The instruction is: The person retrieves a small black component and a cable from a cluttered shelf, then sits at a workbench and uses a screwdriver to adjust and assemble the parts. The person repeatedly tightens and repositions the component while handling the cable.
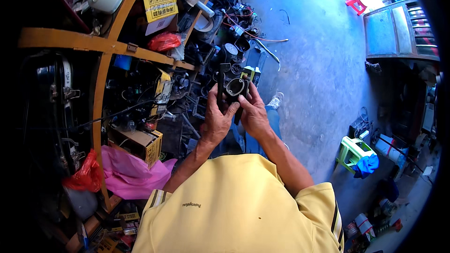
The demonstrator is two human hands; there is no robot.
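Note:
A dark mechanical part (234, 86) with a round, light-rimmed opening and dark pieces reaching out from it is held up in front of my body. My left hand (216, 118) grips its left side, thumb bent in toward the bottom of the opening. My right hand (253, 116) has hold of the right side, with its thumb tip at the lower rim. Behind the part lies a heap of dark round and loose parts (230, 49), partly hidden by it. The undersides of the part and most fingertips are hidden.
Wooden shelves (96, 44) crammed with boxes, bags and parts line the left. A pink sheet (126, 171) lies low left. On the concrete floor (304, 89) stand my shoe (275, 100) and, rightward, a green stool (350, 152). A red stool (355, 2) and metal cabinet (384, 30) are farther back.

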